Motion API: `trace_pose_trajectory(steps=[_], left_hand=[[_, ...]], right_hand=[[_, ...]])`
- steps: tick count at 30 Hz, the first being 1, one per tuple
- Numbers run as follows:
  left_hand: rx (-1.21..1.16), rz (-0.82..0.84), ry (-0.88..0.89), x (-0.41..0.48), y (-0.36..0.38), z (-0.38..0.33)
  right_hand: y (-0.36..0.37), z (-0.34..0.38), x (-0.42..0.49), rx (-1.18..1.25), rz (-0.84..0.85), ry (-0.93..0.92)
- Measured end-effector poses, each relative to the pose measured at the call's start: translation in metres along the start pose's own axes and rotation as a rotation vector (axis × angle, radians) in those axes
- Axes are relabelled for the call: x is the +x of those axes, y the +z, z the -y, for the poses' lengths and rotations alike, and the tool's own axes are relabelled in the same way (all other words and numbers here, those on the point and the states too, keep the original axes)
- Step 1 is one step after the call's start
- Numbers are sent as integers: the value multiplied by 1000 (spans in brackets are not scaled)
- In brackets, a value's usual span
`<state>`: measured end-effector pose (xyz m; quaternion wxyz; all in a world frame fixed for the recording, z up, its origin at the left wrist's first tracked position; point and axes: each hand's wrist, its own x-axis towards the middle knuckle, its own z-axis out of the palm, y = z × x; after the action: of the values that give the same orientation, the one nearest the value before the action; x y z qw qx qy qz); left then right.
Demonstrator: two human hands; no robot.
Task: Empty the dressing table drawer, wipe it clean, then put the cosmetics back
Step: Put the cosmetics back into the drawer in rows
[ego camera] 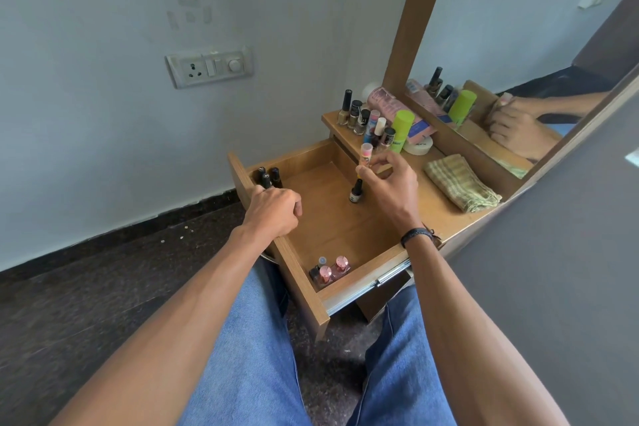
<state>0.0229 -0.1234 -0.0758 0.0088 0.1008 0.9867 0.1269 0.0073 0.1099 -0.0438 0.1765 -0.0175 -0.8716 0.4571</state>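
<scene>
Wooden drawer (321, 218) open, few bottles (328, 270) stood inside. Pink-capped tube (366, 154) pinched by right hand (390, 183) above it; its front gripped by left hand (273, 209). Restocking judged begun; most cosmetics (366, 121) left on tabletop (432, 204).

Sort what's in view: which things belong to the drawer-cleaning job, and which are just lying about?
Job: drawer, with the left hand gripping its front; right hand pinching a pink-capped tube; bottles in the drawer; cosmetics on the tabletop; folded cloth.
Lying about: wall socket; mirror.
</scene>
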Motion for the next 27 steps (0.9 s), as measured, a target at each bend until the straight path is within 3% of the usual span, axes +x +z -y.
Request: trace_pose_trajectory(steps=[9, 14, 27], left_hand=[[121, -5, -6, 4, 4, 0], [145, -11, 16, 3, 4, 0], [-128, -54, 63, 2, 2, 11]], right_hand=[[45, -23, -39, 162, 517, 18], [57, -22, -39, 82, 584, -1], [79, -35, -39, -184, 777, -85]])
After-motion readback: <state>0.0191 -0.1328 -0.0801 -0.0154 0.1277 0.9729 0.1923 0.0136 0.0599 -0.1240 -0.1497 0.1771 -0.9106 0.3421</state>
